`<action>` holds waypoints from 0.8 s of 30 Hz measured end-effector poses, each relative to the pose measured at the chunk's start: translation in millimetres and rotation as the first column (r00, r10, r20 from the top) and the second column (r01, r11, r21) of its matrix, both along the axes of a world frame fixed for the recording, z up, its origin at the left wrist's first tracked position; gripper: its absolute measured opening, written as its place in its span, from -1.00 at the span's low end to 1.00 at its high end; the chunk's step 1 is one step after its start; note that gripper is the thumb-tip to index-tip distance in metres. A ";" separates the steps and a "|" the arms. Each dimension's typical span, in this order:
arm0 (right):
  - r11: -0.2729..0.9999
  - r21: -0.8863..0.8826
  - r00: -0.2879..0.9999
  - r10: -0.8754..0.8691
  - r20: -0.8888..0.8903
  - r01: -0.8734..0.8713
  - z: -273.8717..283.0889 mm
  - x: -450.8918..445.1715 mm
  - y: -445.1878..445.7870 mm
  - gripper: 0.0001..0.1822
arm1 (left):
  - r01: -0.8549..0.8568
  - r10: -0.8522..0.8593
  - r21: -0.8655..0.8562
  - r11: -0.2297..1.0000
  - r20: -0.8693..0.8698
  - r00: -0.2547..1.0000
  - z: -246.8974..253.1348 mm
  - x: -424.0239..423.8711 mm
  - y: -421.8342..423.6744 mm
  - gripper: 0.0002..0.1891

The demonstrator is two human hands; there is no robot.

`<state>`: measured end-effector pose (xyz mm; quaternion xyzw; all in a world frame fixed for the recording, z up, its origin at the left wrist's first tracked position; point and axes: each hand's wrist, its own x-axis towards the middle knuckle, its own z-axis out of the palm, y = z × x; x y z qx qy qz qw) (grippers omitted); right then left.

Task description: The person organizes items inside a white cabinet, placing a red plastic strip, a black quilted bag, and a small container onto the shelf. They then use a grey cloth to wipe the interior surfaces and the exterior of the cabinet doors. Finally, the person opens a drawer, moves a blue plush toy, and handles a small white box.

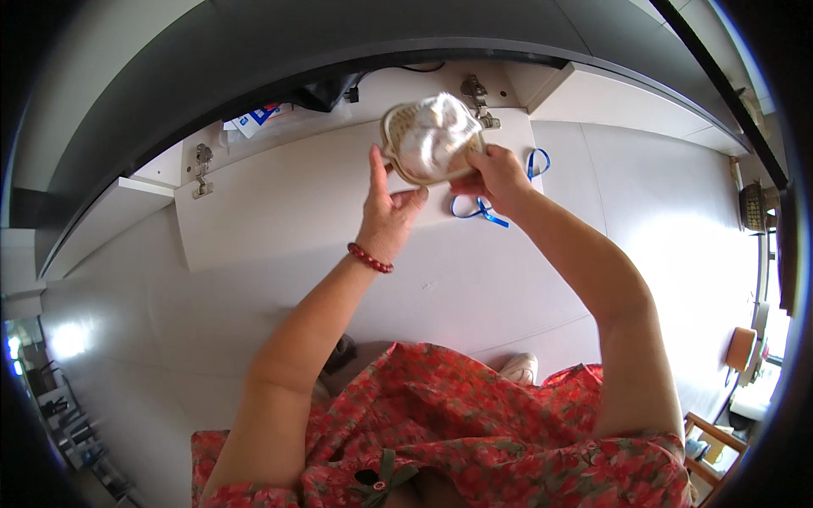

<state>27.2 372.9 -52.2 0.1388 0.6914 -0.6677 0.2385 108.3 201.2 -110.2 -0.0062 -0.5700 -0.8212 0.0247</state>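
In front of the open cabinet, a small beige plastic basket (395, 127) is held up at a tilt. Crumpled, shiny clear-plastic wrapping (438, 136) with something pale inside fills most of it; glare hides what it is. My right hand (498, 174) grips the basket's right side, thumb over the rim and fingers underneath. At the lower left corner is my left hand (387, 209), index finger and thumb spread apart around that corner; whether it bears any weight is unclear. A red bead bracelet (370, 258) circles the left wrist.
A white flap door (286, 216) hangs folded down on metal hinges (203, 171). Blue straps (483, 213) lie near its right end. Inside the cabinet (406, 89) are a black object (321, 94), a cable and printed packets (254, 120). A dark countertop (394, 25) overhangs it.
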 end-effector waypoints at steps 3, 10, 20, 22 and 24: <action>0.997 -0.064 0.998 -0.051 -0.048 0.048 -12.1 -37.4 -39.2 -0.74 | -0.015 0.015 -0.008 1.000 0.044 0.999 12.9 -27.2 -19.4 -0.03; 0.972 -0.148 0.982 -0.188 -0.026 0.182 -32.7 -106.4 -75.3 -0.71 | 0.071 -0.073 0.019 0.997 0.139 0.988 15.9 -80.5 -33.0 -0.08; 0.971 0.230 0.891 0.047 -0.451 0.065 -41.1 -85.0 -31.9 -0.62 | 0.114 -0.065 -0.312 0.943 0.165 0.984 -7.2 -92.1 -29.1 -0.33; 0.692 0.722 0.666 0.534 -0.521 0.009 -42.9 -40.8 2.2 -0.50 | 0.052 -0.067 -0.584 0.810 -0.004 0.998 -21.2 -74.3 -20.3 -0.48; 0.397 0.916 0.390 0.835 -0.387 0.059 -52.6 5.5 39.7 -0.25 | -0.056 -0.136 -0.672 0.739 -0.230 0.964 -34.3 -52.1 1.1 -0.56</action>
